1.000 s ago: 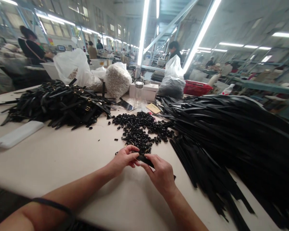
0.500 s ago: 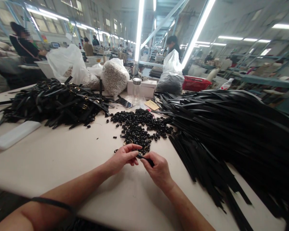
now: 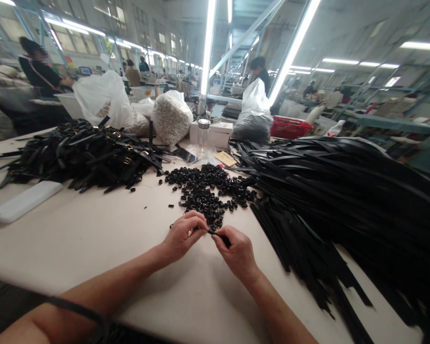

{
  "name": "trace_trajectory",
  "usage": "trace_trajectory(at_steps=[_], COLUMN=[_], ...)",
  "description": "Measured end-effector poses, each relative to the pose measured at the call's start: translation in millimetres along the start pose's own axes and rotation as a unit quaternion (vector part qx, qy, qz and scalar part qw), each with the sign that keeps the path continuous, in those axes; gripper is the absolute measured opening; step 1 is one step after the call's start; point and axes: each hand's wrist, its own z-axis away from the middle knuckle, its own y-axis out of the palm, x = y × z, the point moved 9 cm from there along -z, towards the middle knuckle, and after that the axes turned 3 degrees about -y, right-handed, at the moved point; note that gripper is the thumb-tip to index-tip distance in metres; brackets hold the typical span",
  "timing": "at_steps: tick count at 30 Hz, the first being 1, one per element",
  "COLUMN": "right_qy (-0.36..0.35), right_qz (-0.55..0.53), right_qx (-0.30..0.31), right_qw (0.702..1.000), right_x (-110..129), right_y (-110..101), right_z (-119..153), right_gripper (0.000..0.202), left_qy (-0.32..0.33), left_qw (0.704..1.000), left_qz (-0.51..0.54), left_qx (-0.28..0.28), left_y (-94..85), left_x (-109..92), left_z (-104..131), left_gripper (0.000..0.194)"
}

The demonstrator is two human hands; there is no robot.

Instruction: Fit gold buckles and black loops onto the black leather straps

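In the middle of the table, my right hand (image 3: 236, 251) grips a black strap (image 3: 223, 238) between thumb and curled fingers. The strap's narrow end reaches left to the pinched fingertips of my left hand (image 3: 184, 236). A small gold-coloured piece shows inside my left hand, mostly hidden by its fingers; I cannot tell its shape. Just beyond both hands lies a heap of small black loops (image 3: 208, 188). Another dark strap (image 3: 75, 306) crosses my left forearm.
Black straps with gold buckles (image 3: 75, 153) are piled at the left, near a white power bank-like block (image 3: 26, 201). Long black straps (image 3: 344, 191) cover the right side. Behind stand a glass jar (image 3: 203, 136), a phone (image 3: 185, 155), filled plastic bags (image 3: 172, 117) and a red basket (image 3: 290, 127). People work farther back.
My left fingers have closed in, from loosely spread to pinching at the strap's end. My right hand keeps its grip almost in place. The view has tilted slightly.
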Motion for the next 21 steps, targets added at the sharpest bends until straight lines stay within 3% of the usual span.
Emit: trace_trajectory(at_steps=[3, 6, 9, 12, 13, 18, 21], right_qy=[0.018, 0.042, 0.052, 0.062, 0.063, 0.061, 0.07], right_qz=[0.033, 0.051, 0.047, 0.042, 0.039, 0.017, -0.007], right_qx=[-0.035, -0.06, -0.052, -0.049, -0.059, -0.112, -0.133], right_qw=[0.999, 0.996, 0.996, 0.996, 0.996, 0.992, 0.989], right_x=[-15.7, -27.4, -28.5, -31.9, -34.5, -43.1, -39.3], right_y=[-15.6, -27.8, -27.0, -18.6, -16.8, -19.5, -37.9], right_z=[-2.4, -3.2, -1.2, 1.8, 2.2, 0.2, -0.3], right_gripper=[0.015, 0.016, 0.016, 0.015, 0.014, 0.014, 0.024], left_qy=[-0.006, 0.01, 0.026, 0.023, 0.025, 0.052, 0.049], left_qw=[1.0, 0.998, 0.995, 0.996, 0.996, 0.998, 0.99], left_qz=[0.015, 0.022, 0.002, 0.01, 0.019, -0.025, -0.076], left_qx=[-0.006, 0.051, 0.091, 0.084, 0.079, -0.025, -0.106], left_y=[-4.7, 7.0, 19.9, 24.7, 25.6, 14.1, -6.0], left_x=[0.1, -3.0, -1.6, 14.4, 21.5, 44.1, 36.8], left_z=[0.3, 2.7, 7.6, 8.9, 7.9, 0.8, 0.0], left_gripper=[0.017, 0.017, 0.016, 0.009, 0.01, 0.066, 0.071])
